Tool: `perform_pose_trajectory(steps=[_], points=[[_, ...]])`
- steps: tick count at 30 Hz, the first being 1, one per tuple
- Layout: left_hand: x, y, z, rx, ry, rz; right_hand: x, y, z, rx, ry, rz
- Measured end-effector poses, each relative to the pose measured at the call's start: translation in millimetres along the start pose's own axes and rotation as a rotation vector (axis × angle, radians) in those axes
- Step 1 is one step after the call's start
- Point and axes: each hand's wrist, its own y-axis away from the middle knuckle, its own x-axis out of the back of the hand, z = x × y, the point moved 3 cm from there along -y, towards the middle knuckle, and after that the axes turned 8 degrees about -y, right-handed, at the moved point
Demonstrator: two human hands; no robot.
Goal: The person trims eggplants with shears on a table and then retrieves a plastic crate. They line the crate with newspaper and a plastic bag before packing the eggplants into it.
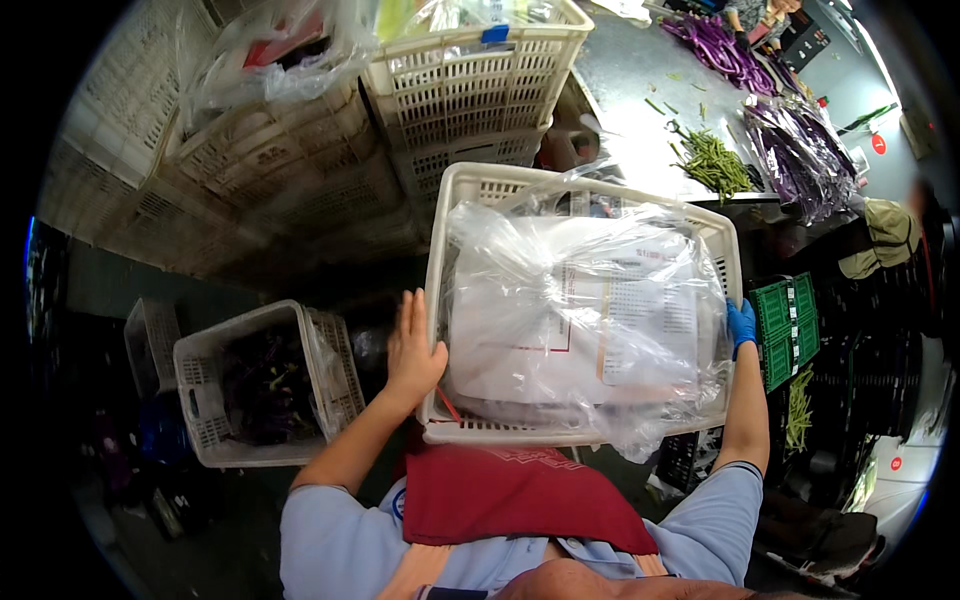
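Observation:
A white plastic crate (731, 245) is in front of my body, between my two hands. Inside it lies a clear plastic bag (500, 235) with a gathered middle, over white printed sheets (640, 310). My left hand (415, 350) is bare and lies against the crate's left side, its fingers stretched out and its thumb near the rim. My right hand (741, 325), in a blue glove, grips the crate's right side; its fingertips are partly hidden. What is beneath the crate cannot be seen.
Left of me stands a white crate (185, 400) of dark purple vegetables. Stacked white crates (470, 100) rise ahead. A metal table (635, 95) carries green beans (715, 165) and purple eggplants (720, 50); a person (765, 20) is behind it. Green crates (785, 325) stand at right.

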Motion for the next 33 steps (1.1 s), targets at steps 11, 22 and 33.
perform_pose_trajectory(steps=[11, 22, 33], points=[[-136, -28, -33, 0.623, 0.576, -0.578, -1, -10, 31, -0.032, 0.135, 0.005], [-114, -48, 9, 0.666, 0.514, -0.816, -12, -10, 24, -0.227, 0.141, 0.009], [-5, -15, -19, -0.245, -0.001, 0.069, 1, 48, -16, -0.356, -0.094, -0.063]])
